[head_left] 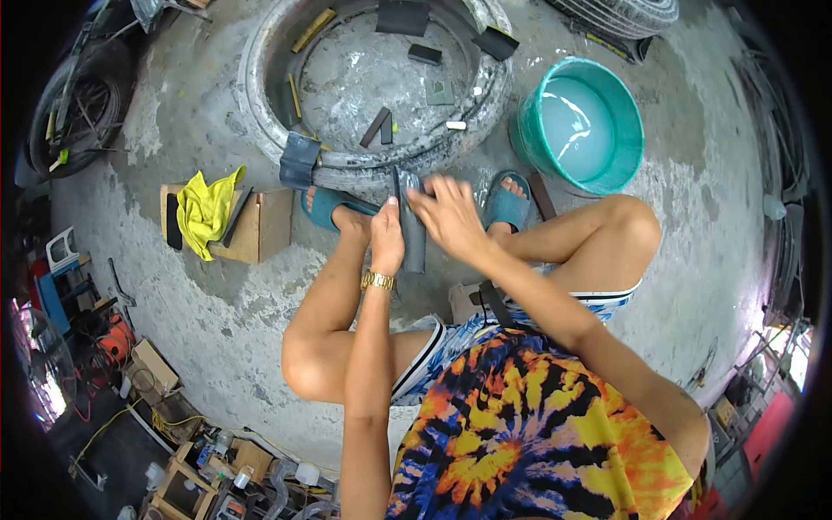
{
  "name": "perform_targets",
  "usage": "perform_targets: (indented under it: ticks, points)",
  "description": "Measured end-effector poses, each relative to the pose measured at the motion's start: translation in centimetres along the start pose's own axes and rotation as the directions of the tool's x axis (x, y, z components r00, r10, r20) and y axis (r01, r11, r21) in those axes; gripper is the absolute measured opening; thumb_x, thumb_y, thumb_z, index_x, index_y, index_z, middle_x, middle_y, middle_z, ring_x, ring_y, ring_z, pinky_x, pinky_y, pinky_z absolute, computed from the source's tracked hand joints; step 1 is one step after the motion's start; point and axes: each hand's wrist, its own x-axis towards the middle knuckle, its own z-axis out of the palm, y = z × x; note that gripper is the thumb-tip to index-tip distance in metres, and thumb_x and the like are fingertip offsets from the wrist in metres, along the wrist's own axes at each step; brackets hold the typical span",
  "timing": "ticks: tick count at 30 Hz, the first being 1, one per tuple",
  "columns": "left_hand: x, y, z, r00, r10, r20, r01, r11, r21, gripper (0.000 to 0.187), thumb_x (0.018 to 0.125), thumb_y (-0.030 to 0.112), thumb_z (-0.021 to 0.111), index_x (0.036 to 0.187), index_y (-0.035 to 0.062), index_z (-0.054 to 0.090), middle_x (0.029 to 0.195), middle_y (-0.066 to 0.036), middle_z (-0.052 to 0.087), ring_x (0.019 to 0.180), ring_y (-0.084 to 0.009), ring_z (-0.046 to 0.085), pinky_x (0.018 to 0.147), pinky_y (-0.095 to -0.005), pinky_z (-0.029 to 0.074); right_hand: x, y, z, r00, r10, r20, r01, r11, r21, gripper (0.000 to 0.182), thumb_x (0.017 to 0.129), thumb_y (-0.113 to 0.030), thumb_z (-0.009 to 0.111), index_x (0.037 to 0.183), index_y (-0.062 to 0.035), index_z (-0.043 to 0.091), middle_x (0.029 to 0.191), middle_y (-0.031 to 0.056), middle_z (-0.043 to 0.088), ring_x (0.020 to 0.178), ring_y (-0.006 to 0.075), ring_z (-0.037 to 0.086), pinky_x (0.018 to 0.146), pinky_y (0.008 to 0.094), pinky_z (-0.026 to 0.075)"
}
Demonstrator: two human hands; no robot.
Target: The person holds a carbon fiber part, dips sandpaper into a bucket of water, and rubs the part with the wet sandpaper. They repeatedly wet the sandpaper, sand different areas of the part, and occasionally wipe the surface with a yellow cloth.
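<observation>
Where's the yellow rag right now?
In the head view, the yellow rag lies on the left, draped over a small wooden box beside the tire.

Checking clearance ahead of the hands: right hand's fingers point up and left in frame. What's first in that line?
The right hand already touches the dark rubber strip that the left hand grips. Beyond it, probably the grey tyre on the floor, though depth is unclear.

A dark grey rubber strip (412,227), long, narrow and flexible, stands nearly upright in the air above the concrete floor (217,303). Its upper end shows a paler, glossy face; its lower end hangs free, just in front of the worn tyre (364,165) lying flat.
</observation>
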Motion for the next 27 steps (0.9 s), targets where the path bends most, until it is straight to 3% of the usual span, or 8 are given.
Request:
perform_targets:
  ticks: [7,13,15,19,21,23,25,27]
  points:
    - [0.3,-0.1,0.1,0.999,0.028,-0.038,-0.028,1.0,-0.013,0.047,0.101,0.033,0.039,0.071,-0.0021,0.046,0.065,0.0,0.042,0.065,-0.0099,0.035,0.06,-0.0291,0.036,-0.3,-1.4,-0.3,0.994,-0.086,0.065,0.091,0.992,-0.086,0.031,0.085,-0.017,0.058,0.114,-0.0067,0.061,0.098,0.0122,0.051,0.097,0.0269,0.047,0.08,0.0377,0.033]
    - [0.0,-1.1,-0.1,1.0,0.018,-0.007,-0.018,1.0,-0.013,0.047,0.101,0.034,0.038,0.073,-0.0039,0.046,0.063,-0.007,0.042,0.065,-0.0139,0.035,0.061,-0.0342,0.037,0.8,-0.6,0.9,0.998,-0.061,0.001,0.06,0.982,-0.177,0.032,0.086,-0.018,0.058,0.116,-0.0071,0.06,0.097,0.0125,0.05,0.097,0.0277,0.047,0.079,0.0396,0.033]
    - [0.1,-0.6,0.0,1.0,-0.011,-0.006,0.011,1.0,-0.022,0.047,0.101,0.034,0.039,0.083,-0.0059,0.056,0.075,-0.002,0.054,0.074,-0.0098,0.044,0.071,-0.0266,0.042,0.3,-0.8,0.7,0.997,-0.076,0.003,0.075,0.987,-0.143,0.03,0.087,-0.019,0.058,0.115,-0.0069,0.06,0.097,0.0118,0.05,0.096,0.0274,0.047,0.079,0.0388,0.033]
    - [0.1,-2.1,0.2,1.0,0.012,-0.02,-0.012,1.0,-0.001,0.048,0.101,0.034,0.036,0.086,-0.0071,0.056,0.073,-0.019,0.057,0.069,-0.0191,0.048,0.071,-0.0372,0.042,5.8,0.7,0.4,0.999,-0.045,0.003,0.045,0.984,-0.172,0.026,0.086,-0.022,0.059,0.106,-0.0071,0.067,0.092,0.0105,0.054,0.092,0.0269,0.05,0.076,0.0387,0.036]
    - [0.1,-1.6,-0.4,1.0,-0.004,0.012,0.003,0.998,0.06,0.051,0.1,0.037,0.034,0.091,-0.0064,0.058,0.078,-0.024,0.061,0.069,-0.0279,0.053,0.073,-0.0404,0.043,7.2,1.0,-1.7,1.0,-0.021,0.01,0.021,0.999,-0.047,0.026,0.086,-0.025,0.06,0.104,-0.0076,0.068,0.09,0.0104,0.054,0.086,0.027,0.053,0.074,0.0393,0.04]
    - [-0.4,-1.9,0.0,0.993,0.104,-0.056,-0.103,0.994,0.024,0.052,0.101,0.038,0.033,0.09,-0.0071,0.057,0.079,-0.023,0.059,0.072,-0.0251,0.051,0.074,-0.0386,0.044,8.3,1.0,-3.5,0.988,0.153,0.019,-0.151,0.936,0.318,0.027,0.086,-0.025,0.063,0.104,-0.0061,0.068,0.089,0.0115,0.058,0.082,0.0271,0.057,0.071,0.0376,0.044]
    - [-0.9,0.7,-1.1,0.994,0.095,-0.061,-0.098,0.993,-0.058,0.048,0.101,0.035,0.035,0.09,-0.0074,0.056,0.078,-0.019,0.058,0.074,-0.022,0.051,0.074,-0.0365,0.044,9.8,1.6,-3.9,0.981,0.161,-0.113,-0.101,0.905,0.413,0.03,0.084,-0.027,0.066,0.101,-0.0026,0.062,0.09,0.0121,0.06,0.08,0.0244,0.058,0.071,0.0342,0.045]
    - [-1.5,3.5,-3.0,0.964,0.148,-0.221,-0.159,0.987,-0.032,0.046,0.101,0.034,0.036,0.089,-0.0063,0.056,0.078,-0.015,0.058,0.074,-0.0192,0.05,0.073,-0.0348,0.043,10.8,1.4,-4.2,0.946,0.324,0.005,-0.299,0.868,0.396,0.033,0.083,-0.029,0.068,0.096,-0.0017,0.054,0.087,0.0122,0.06,0.078,0.0216,0.057,0.07,0.034,0.045]
